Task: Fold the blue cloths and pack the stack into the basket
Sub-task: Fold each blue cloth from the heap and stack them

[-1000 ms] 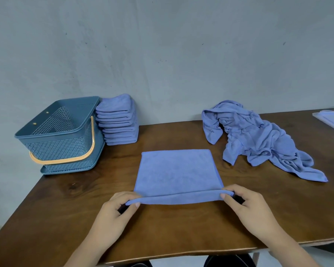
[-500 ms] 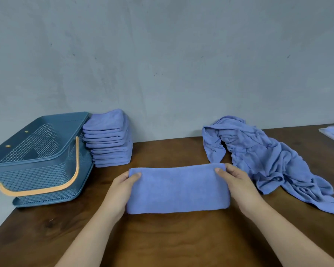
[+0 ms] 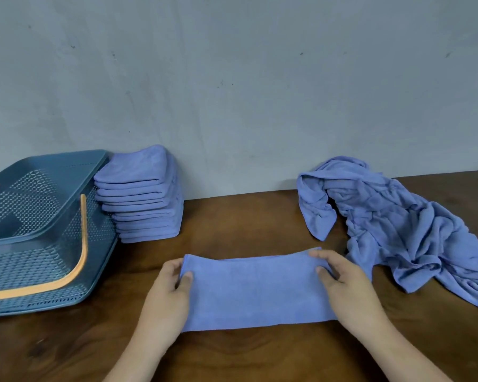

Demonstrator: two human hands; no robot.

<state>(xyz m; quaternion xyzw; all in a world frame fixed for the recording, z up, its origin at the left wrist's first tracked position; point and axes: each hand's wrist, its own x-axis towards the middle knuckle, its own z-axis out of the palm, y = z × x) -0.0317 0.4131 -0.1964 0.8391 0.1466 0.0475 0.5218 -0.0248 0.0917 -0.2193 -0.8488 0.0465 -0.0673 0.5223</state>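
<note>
Seen from the head camera, the blue cloth (image 3: pixel 255 290) lies at the centre of the wooden bench (image 3: pixel 232 354), folded into a long strip that runs from 9 to 3 o'clock. Both hands hold it. The left hand (image 3: pixel 169 293) grips the strip's 9 o'clock end, with the thumb on top and the fingers curled around the edge. The right hand (image 3: pixel 342 285) pinches the 3 o'clock end, thumb lying on the upper face and fingers reaching over the far corner.

At about 10 o'clock from the strip, a stack of folded cloths (image 3: pixel 142 194) stands against the grey wall (image 3: pixel 232 92), its layers slightly uneven. Just beside the stack, at 9 o'clock, sits the dark blue perforated basket (image 3: pixel 39 268); its orange handle (image 3: pixel 82 244) hangs down along the near side. No cloth shows inside the part of it in view.

At 2 o'clock, a loose heap of unfolded cloths (image 3: pixel 398 224) sprawls toward the bench's right edge, near the right hand but apart from the strip.
</note>
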